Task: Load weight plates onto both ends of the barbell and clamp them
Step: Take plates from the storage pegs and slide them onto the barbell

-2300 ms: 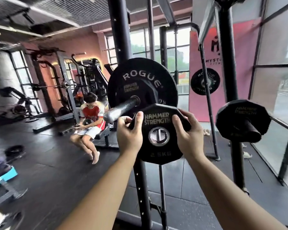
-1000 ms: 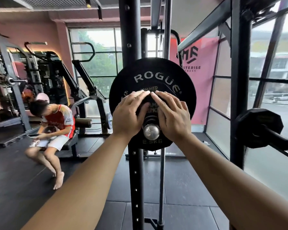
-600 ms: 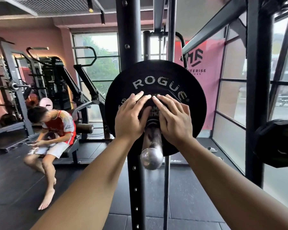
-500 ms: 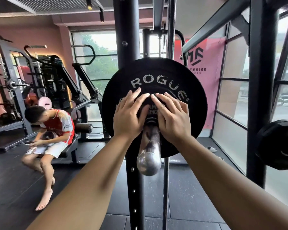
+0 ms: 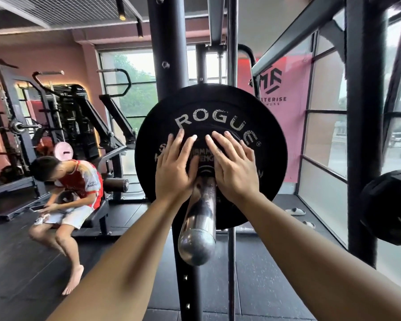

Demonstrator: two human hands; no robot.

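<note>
Left hand (image 5: 175, 167) and right hand (image 5: 235, 169) flat on small plate (image 5: 205, 156) | against Rogue plate (image 5: 267, 167) | chrome barbell sleeve (image 5: 198, 224) points toward camera

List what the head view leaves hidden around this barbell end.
- Small plate: head view, mostly covered by the left hand and right hand; weight mark hidden.
- Barbell's far end: head view, behind the Rogue plate.
- Right-edge plate: head view, cut off by the frame edge, blurred.
</note>
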